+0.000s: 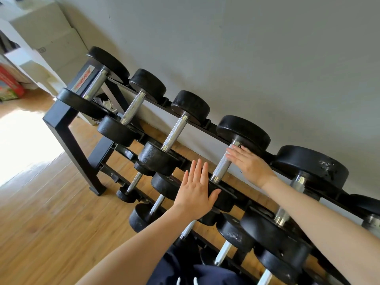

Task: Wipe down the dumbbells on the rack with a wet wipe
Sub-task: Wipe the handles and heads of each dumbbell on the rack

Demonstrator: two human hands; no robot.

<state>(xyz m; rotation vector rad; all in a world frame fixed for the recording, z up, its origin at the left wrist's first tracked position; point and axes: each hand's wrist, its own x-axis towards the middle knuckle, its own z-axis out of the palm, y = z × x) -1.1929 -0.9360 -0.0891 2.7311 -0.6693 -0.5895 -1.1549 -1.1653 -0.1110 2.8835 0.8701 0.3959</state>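
A black rack [67, 138] of dumbbells stands against a grey wall [246, 58]. The right hand [249, 164] lies flat, fingers straight, on one dumbbell [223, 165] handle. The left hand [195, 194] is spread over its near weight.

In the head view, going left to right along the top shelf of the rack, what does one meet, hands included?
Rack end frame → widest-headed dumbbell → second dumbbell → third dumbbell → left hand → fourth dumbbell's handle → right hand, flat on that handle → chipped dumbbell.
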